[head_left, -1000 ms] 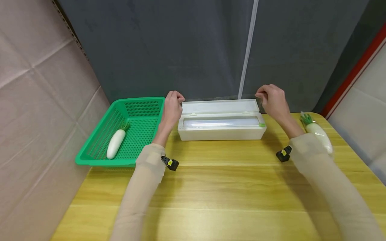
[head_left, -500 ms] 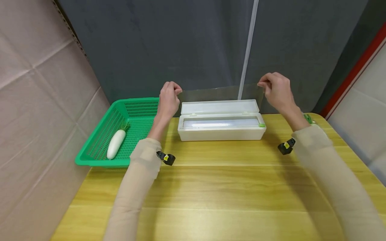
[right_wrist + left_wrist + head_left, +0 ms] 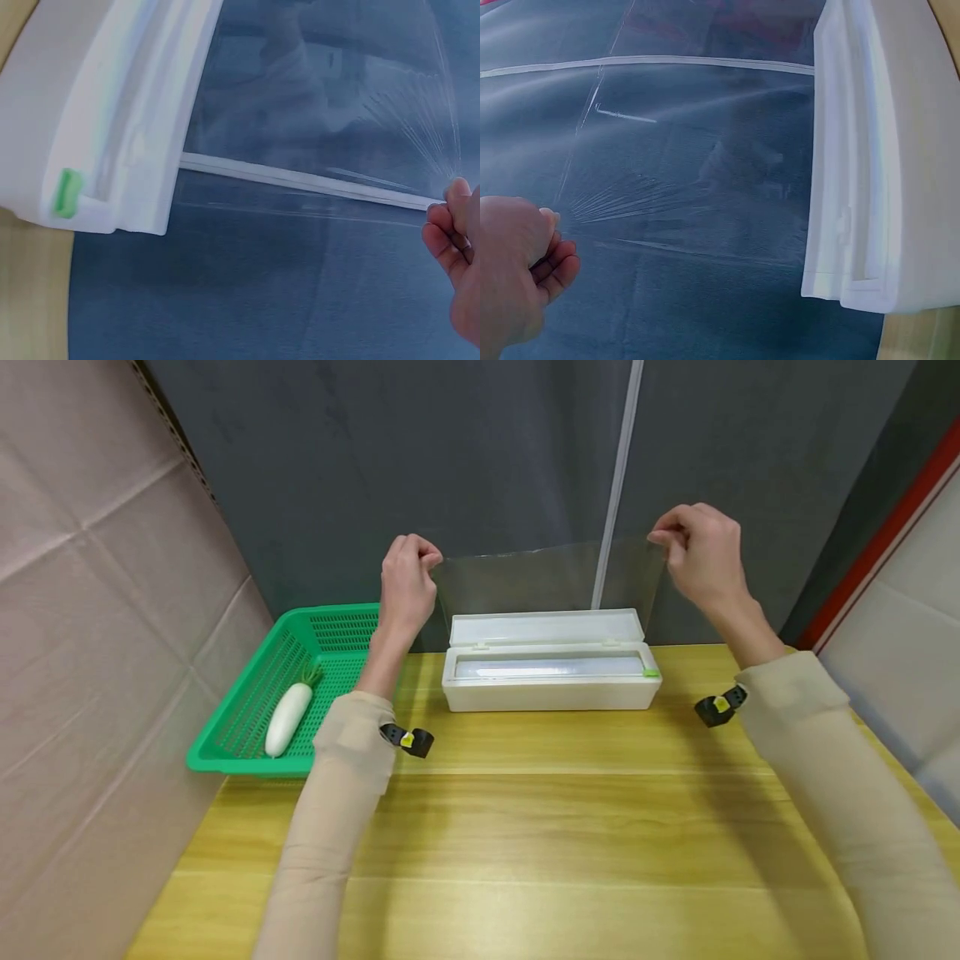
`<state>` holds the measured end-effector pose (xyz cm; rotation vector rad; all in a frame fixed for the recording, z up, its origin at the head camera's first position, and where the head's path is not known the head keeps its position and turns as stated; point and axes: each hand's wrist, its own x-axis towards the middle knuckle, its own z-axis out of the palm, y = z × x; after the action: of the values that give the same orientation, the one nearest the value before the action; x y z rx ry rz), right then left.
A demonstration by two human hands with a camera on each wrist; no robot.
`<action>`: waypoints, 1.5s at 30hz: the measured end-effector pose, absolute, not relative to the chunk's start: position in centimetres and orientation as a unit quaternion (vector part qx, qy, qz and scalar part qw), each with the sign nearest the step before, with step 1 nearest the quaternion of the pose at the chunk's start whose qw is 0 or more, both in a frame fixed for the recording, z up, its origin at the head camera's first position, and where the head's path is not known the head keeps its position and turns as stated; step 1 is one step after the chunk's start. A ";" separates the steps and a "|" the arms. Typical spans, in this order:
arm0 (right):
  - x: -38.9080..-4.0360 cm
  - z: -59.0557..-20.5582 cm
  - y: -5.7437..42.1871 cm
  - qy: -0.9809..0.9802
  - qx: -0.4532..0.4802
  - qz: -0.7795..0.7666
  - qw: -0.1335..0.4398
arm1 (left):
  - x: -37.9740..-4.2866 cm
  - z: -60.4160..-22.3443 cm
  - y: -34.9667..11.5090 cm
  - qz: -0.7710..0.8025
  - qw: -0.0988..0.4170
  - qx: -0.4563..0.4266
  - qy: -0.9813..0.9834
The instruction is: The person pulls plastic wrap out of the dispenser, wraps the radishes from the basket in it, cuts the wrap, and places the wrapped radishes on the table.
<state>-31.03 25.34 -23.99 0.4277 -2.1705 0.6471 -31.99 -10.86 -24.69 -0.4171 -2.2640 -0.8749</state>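
Note:
A clear sheet of plastic wrap [image 3: 540, 578] stretches upward behind the white wrap dispenser box [image 3: 552, 695], whose lid [image 3: 547, 627] stands raised. My left hand [image 3: 407, 585] pinches the sheet's upper left corner; creases fan out from those fingertips in the left wrist view. At the upper right corner, my right hand [image 3: 705, 556] pinches the film between thumb and fingers, with similar creases in the right wrist view. The film's lower part runs down to the box. A small green slider [image 3: 67, 193] sits at the box's right end.
A green plastic basket [image 3: 217, 762] stands on the left of the wooden table [image 3: 555, 835], holding a white radish [image 3: 288, 718]. A dark curtain [image 3: 420, 460] hangs close behind the box. The right forearm covers the table's right side.
Both hands have risen and moved slightly apart, drawing the plastic wrap up out of the box. A wrapped radish at the right is now hidden behind my right arm. The box has stayed put.

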 end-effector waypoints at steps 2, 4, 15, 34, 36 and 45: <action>-30.9 -23.4 25.3 -0.854 0.174 0.255 0.419 | -31.9 -24.2 -10.9 -0.339 0.344 -0.164 -0.860; -30.8 -22.8 25.2 -0.847 0.177 0.253 0.432 | -31.8 -23.7 -11.0 -0.341 0.356 -0.168 -0.854; -29.9 -21.1 25.2 -0.831 0.157 0.264 0.463 | -30.8 -21.7 -10.8 -0.351 0.399 -0.184 -0.827; -25.3 -21.6 26.1 -0.818 0.170 0.263 0.482 | -26.8 -22.3 -12.0 -0.326 0.441 -0.274 -0.790; -24.5 -21.8 26.2 -0.818 0.177 0.260 0.481 | -26.2 -22.5 -12.2 -0.319 0.440 -0.289 -0.788; -21.4 -22.6 26.7 -0.806 0.231 0.246 0.485 | -24.1 -23.1 -13.3 -0.292 0.444 -0.345 -0.773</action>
<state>-21.38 26.72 -22.61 0.5633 -1.9629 0.5983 -24.09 -13.27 -23.14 -0.8545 -1.9173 -0.7240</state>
